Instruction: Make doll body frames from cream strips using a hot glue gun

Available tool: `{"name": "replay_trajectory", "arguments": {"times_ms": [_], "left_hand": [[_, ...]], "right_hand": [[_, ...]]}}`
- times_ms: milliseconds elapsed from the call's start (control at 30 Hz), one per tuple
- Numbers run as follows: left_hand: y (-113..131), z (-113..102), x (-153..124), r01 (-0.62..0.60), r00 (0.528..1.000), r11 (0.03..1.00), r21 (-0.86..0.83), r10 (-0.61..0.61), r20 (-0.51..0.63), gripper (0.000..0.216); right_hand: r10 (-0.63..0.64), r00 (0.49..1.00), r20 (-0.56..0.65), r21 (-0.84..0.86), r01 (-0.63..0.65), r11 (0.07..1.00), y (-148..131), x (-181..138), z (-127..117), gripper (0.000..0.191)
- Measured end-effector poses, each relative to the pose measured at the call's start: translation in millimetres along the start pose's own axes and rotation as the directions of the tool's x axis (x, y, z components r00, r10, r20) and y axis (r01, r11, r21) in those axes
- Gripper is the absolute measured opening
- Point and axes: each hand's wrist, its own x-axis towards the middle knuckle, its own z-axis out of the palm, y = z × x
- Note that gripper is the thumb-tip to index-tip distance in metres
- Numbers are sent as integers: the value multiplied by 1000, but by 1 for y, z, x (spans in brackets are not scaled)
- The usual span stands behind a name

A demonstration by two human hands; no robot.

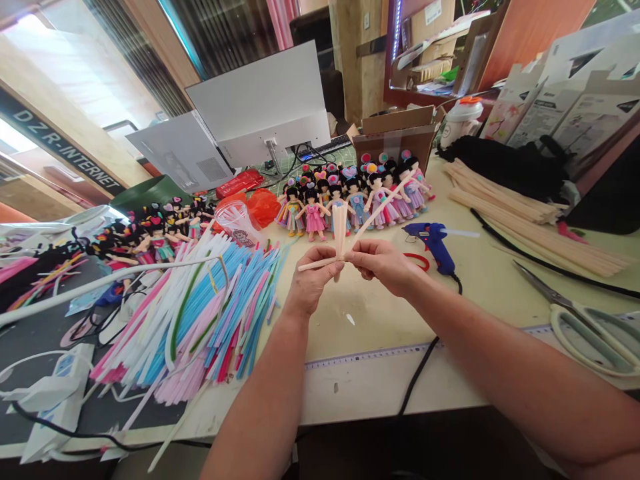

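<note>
My left hand (310,280) and my right hand (386,265) meet above the middle of the table, both closed around a small bundle of pale peach chenille stems (340,230). The bundle stands upright between my fingers. One long pale stem (373,217) crosses it slantwise, rising to the upper right. Rows of small finished dolls in coloured dresses (350,197) stand just behind my hands.
A heap of blue, pink and white stems (210,313) lies at left, with more dolls (160,237) behind it. A blue glue gun (436,245) rests right of my hands. Scissors (580,313) and pale sticks (505,207) lie at right. A monitor (265,107) stands behind.
</note>
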Motion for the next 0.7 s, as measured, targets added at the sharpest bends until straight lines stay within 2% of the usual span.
{"name": "replay_trajectory", "arguments": {"times_ms": [200,367,500,700], "left_hand": [[-4,-9,2,-38,999,998,44,37,35,23],[-2,-12,1,-38,992,998,48,31,122,21],[2,-9,0,-68,986,995,72,55,160,21],[6,-6,-3,-98,983,989,114,79,163,21]], "right_hand": [[2,1000,20,-4,-2,1000,-5,-3,2,29],[52,993,102,-16,-50,999,-8,-4,0,26],[86,981,171,46,-95,994,-7,-3,-2,25],[34,982,188,179,-68,982,-3,-1,-1,29]]}}
